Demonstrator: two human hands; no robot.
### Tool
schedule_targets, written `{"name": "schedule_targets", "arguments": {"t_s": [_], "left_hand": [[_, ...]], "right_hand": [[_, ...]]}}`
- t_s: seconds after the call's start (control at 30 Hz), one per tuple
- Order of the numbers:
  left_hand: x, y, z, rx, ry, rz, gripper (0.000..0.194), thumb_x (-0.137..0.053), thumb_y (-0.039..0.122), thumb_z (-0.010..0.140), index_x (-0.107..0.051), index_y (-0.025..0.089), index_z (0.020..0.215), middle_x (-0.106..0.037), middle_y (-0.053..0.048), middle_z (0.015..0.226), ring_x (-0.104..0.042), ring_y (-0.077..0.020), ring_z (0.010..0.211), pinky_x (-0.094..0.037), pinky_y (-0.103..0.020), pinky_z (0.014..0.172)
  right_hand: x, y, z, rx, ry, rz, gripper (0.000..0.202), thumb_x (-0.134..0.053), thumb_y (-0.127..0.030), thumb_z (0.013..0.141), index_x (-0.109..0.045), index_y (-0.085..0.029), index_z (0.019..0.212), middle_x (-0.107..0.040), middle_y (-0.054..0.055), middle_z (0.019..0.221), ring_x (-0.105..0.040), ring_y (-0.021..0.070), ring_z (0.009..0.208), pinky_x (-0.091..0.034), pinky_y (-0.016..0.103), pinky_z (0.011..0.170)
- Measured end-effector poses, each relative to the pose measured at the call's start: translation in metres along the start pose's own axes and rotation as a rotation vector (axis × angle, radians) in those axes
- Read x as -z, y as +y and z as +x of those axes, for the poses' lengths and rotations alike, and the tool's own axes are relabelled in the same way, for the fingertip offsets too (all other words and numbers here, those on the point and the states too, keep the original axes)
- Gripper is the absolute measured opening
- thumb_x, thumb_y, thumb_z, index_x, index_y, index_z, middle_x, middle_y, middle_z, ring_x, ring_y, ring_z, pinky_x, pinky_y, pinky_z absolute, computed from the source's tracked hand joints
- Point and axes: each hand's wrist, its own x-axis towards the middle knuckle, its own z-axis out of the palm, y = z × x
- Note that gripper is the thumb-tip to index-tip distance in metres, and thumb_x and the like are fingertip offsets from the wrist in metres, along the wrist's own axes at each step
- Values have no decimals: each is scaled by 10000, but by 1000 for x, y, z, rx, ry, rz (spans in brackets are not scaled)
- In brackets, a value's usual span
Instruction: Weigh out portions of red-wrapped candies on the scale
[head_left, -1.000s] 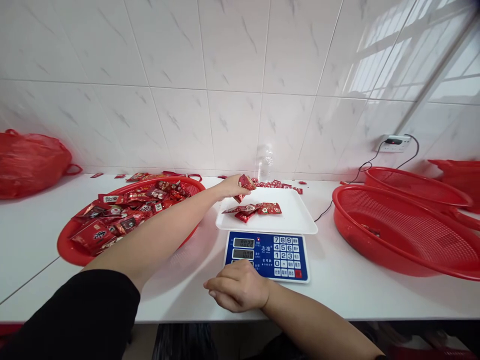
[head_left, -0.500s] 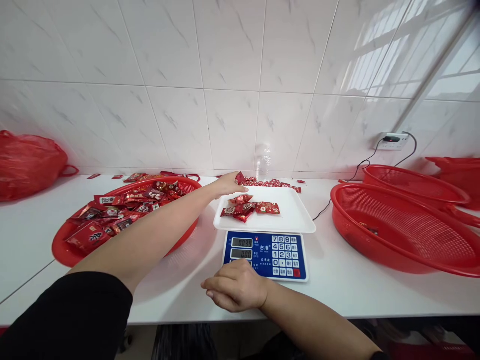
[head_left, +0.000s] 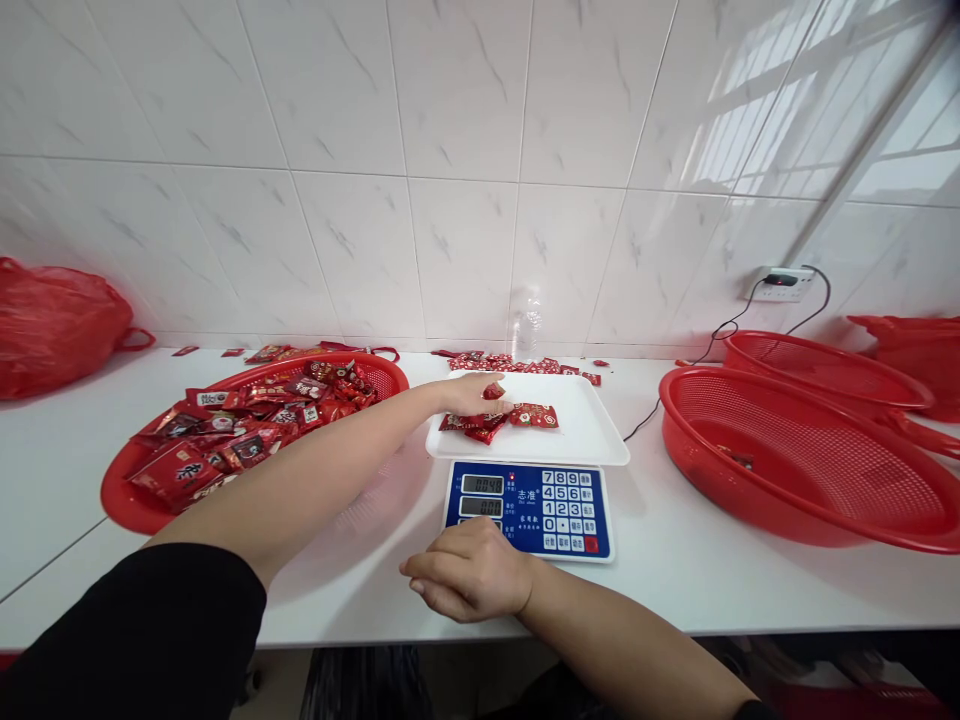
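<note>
My left hand (head_left: pixel 471 394) reaches over the white weighing tray (head_left: pixel 589 430), its fingers closed around a small red snack packet (head_left: pixel 493 391). Several red packets (head_left: pixel 535 415) lie on the tray beneath and beside those fingers. Below the tray, the blue panel of the digital scale (head_left: pixel 566 512) shows lit number displays. Curled into a loose fist, my right hand (head_left: pixel 472 570) rests at the panel's lower left and hides part of its bottom display. I see nothing in it. Under my left forearm stands a red basket (head_left: pixel 120 490) heaped with red packets.
On the right sits a large red basket (head_left: pixel 795 510) with a small packet inside, and another red basket (head_left: pixel 825 365) behind it. A clear bottle (head_left: pixel 527 325) and scattered packets line the wall. A red bag (head_left: pixel 60 325) lies far left. A black cable (head_left: pixel 705 355) runs rightward.
My left hand has moved right and slightly down, from the tray's back left edge to above the packets, carrying a red packet. The top display reading has changed. My right hand stays put.
</note>
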Motion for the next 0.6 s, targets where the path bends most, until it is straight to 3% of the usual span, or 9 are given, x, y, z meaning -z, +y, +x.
{"name": "schedule_targets", "arguments": {"t_s": [0.1, 0.17, 0.27, 0.43, 0.6], "left_hand": [[-10, -2, 3, 18, -79, 57, 874, -442, 762, 745, -377, 227, 1434, -296, -125, 1542, -245, -304, 1414, -211, -422, 1125], [-14, -2, 6, 48, -62, 72, 895, -408, 793, 741, -361, 243, 1446, -240, -114, 1564, -158, -323, 1438, -159, -477, 1134], [-17, 5, 8, 66, -1, 67, 889, -372, 802, 754, -320, 274, 1467, -266, -97, 1559, -117, -337, 1445, -155, -517, 1123], [-26, 29, 11, -67, 28, 198, 747, -434, 741, 773, -472, 288, 1365, -242, -82, 1568, -79, -371, 1442, -90, -573, 1117], [-35, 44, 16, -90, 93, 282, 376, -526, 522, 815, -643, 192, 951, -553, -150, 1280, -252, -372, 1379, -188, -591, 1077]], "right_hand": [[1, 0, 1, 1, 11, 1, 223, -438, -267, 936, -593, -141, 1035, -679, -5, 696, -633, 103, 580, -456, 234, 499], [1, 0, 1, 7, 12, -1, 227, -436, -270, 937, -596, -138, 1031, -680, 0, 697, -633, 105, 581, -451, 234, 496], [0, 0, 2, 10, 40, 0, 220, -447, -273, 933, -596, -139, 1025, -679, -4, 698, -631, 106, 578, -452, 236, 496], [-2, 1, 2, 13, 21, -6, 231, -418, -283, 943, -586, -152, 1032, -676, -12, 685, -627, 99, 566, -446, 230, 496], [-3, 3, 1, 10, 4, -13, 225, -427, -288, 940, -578, -157, 1044, -676, -10, 695, -634, 103, 581, -445, 228, 497]]}}
